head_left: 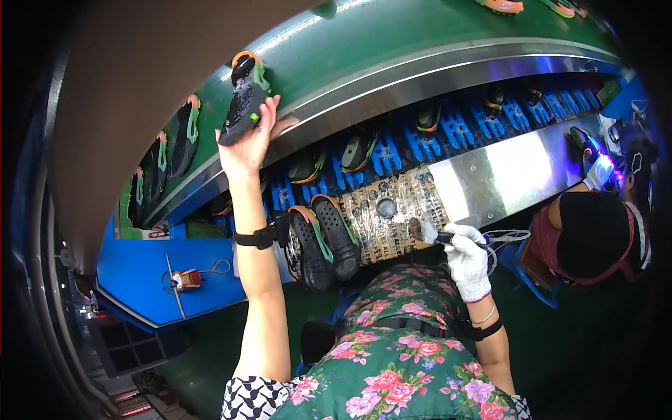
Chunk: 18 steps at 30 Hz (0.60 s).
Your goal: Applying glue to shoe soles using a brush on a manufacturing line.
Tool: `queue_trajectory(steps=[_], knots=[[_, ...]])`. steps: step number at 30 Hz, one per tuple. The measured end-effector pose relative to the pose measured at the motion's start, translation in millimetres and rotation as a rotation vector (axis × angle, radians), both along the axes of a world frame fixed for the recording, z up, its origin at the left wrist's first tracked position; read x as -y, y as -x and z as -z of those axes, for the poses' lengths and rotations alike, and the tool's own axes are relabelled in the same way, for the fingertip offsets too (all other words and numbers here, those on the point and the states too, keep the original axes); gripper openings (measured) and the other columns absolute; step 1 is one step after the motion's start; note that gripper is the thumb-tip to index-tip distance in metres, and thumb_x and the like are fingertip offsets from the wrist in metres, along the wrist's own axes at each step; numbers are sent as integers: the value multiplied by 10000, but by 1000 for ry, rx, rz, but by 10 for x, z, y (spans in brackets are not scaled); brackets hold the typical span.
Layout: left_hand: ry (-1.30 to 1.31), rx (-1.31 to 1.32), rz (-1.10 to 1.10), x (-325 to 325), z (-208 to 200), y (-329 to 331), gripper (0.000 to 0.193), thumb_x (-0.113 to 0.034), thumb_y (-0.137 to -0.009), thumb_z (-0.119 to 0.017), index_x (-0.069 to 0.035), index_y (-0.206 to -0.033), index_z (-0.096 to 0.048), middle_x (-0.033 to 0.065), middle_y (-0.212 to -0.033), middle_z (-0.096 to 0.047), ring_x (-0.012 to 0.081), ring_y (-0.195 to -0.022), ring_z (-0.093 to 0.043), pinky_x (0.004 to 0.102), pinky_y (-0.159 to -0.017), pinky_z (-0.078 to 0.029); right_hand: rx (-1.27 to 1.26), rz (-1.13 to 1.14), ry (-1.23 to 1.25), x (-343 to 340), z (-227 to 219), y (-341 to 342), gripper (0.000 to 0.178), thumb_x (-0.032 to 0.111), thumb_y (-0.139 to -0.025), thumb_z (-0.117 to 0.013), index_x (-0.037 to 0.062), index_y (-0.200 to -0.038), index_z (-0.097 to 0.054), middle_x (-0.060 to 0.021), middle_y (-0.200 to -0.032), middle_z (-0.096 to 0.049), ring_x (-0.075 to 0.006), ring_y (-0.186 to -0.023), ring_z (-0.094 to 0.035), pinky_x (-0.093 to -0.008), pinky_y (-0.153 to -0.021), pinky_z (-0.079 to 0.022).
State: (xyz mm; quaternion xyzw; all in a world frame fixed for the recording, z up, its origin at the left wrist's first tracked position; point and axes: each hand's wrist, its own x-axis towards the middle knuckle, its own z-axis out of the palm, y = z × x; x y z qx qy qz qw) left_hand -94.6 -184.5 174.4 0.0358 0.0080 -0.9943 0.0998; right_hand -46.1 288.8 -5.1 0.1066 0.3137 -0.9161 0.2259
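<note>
My bare left hand (246, 143) reaches out over the green conveyor belt and holds a dark clog (246, 98) with an orange and green rim, its fingers along the clog's side. My right hand (467, 262), in a white knitted glove, is closed round the dark handle of a brush (432, 234). The brush's pale tip is just over the brown cardboard sheet (385, 238), which is wrapped in clear tape. A small round dark dish (386, 208) sits on that cardboard. To its left, a pair of dark clogs (329, 241) with coral and green straps stands side by side.
Beyond the metal rail (392, 87) runs the green belt (350, 49) with more clogs. Below it, a row of blue holders (458, 129) carries several clogs. A co-worker (588, 234) sits at the right. At the left, a blue table (140, 269) holds a small red container (187, 280).
</note>
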Motion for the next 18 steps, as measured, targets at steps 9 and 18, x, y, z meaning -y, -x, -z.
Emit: queue_trajectory(steps=[9,18], knots=[[-85,-33,-212,491,157,134,1083,-762,-983,-389,69,-1620,-113,357,-1666,-29,482,-1481,-336,551,-1176,-431,16,-6,-21,11,57,-45,219,-106,-843,-649,-42,-1023,-755,-215,-1073,-762,-244,-842,-745,-302,-720,-635],[407,85,5,-495,231,-98,628,-312,-1035,-592,77,-1507,-446,272,-1368,-589,356,-1271,-600,456,-1080,-515,19,101,62,-150,-81,-24,230,-96,-853,-620,-51,-1048,-735,-211,-1084,-744,-243,-857,-729,-305,-751,-619]])
